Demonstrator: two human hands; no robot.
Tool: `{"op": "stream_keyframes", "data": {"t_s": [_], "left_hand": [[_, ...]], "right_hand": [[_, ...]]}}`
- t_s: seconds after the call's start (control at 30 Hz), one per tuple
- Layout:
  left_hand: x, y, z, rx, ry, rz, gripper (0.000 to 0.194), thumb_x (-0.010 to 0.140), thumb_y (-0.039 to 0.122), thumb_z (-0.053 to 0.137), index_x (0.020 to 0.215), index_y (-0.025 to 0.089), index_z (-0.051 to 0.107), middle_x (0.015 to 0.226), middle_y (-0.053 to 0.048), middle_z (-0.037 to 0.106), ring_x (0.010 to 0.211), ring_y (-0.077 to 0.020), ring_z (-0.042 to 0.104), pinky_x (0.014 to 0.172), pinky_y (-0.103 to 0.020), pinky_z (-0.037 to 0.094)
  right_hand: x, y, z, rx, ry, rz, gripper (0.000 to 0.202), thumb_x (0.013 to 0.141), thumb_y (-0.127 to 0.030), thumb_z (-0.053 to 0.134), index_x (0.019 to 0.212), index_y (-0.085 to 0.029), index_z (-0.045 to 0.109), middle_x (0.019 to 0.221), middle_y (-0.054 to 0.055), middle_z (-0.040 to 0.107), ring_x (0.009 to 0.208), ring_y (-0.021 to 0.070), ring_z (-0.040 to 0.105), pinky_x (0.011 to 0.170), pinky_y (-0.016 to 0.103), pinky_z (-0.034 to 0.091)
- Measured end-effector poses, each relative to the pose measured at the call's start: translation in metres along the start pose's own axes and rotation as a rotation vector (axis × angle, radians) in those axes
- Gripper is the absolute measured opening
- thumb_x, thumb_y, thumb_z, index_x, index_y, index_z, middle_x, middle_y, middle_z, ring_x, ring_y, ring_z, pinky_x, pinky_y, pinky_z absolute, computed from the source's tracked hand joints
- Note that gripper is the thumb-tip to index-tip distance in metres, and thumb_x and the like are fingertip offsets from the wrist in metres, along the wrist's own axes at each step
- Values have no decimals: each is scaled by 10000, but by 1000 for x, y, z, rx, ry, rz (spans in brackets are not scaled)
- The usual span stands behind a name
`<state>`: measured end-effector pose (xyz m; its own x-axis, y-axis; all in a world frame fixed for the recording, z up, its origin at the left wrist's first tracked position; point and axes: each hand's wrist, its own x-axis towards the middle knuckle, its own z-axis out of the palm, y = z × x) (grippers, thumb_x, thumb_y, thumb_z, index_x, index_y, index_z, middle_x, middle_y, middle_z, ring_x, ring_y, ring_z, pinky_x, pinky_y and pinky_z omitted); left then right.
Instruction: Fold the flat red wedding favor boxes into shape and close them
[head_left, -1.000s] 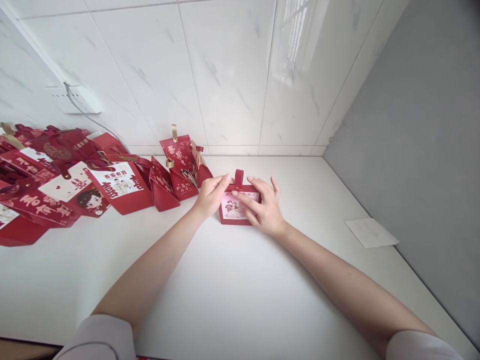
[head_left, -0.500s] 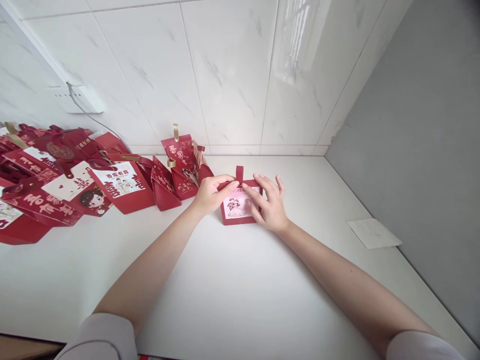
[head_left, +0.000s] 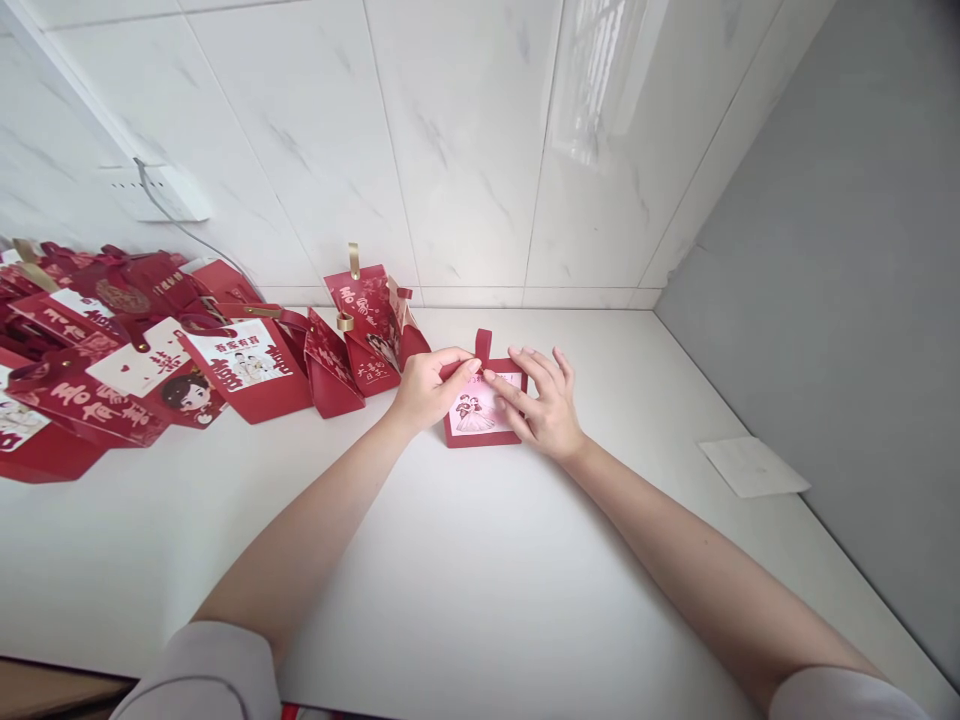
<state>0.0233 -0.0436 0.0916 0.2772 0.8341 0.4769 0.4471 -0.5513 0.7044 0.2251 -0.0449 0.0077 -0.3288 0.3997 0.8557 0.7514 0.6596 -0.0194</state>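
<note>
A small red gift box (head_left: 484, 438) with a pink-and-white picture panel stands on the white table, a dark red ribbon loop (head_left: 484, 346) rising from its top. My left hand (head_left: 433, 388) pinches the box's top edge at the left of the loop, thumb in front. Against the top and front of the box rests my right hand (head_left: 541, 402), its fingers spread and its index fingertip near the base of the loop. The right part of the panel is hidden behind those fingers.
Many red gift boxes (head_left: 255, 400) crowd the table's left side, several reaching close to my left hand. A white paper (head_left: 754, 467) lies at the right edge. Behind the table (head_left: 465, 580) are a tiled wall and a socket (head_left: 161, 194) with a cable.
The ribbon loop leans slightly further right. Both hands keep nearly the same hold on the box, and the view has shifted a little.
</note>
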Motion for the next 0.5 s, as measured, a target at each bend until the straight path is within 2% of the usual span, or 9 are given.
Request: {"op": "stream_keyframes", "data": {"t_s": [0.13,0.3,0.43,0.5], "left_hand": [[0,0,1,12,11,-1,278,890,401,588,814,158,700,774,-30,719,721,-157,643,668,-254,479],[0,2,-2,-4,-32,-5,298,899,422,565,804,160,672,748,-18,677,701,-147,603,651,-250,455],[1,7,-8,38,-123,1,308,921,439,526,816,171,635,725,2,621,677,-134,557,653,-249,424],[2,9,-11,54,-148,12,279,928,427,521,864,178,628,750,3,627,698,-136,567,672,-248,425]], "right_hand": [[-2,2,1,-15,-54,6,512,908,-263,594,1387,-426,515,1504,28,462,1344,300,463,1163,576,238],[-1,0,0,60,-23,8,493,920,-229,544,1383,-392,496,1453,54,500,1304,285,509,1161,584,247],[10,-12,-8,377,120,220,491,927,-302,544,1396,-242,410,1324,142,545,1262,281,532,1070,511,428],[18,-17,-14,511,113,322,407,926,-337,569,1302,-218,470,1228,136,587,1190,269,570,998,456,491]]}}
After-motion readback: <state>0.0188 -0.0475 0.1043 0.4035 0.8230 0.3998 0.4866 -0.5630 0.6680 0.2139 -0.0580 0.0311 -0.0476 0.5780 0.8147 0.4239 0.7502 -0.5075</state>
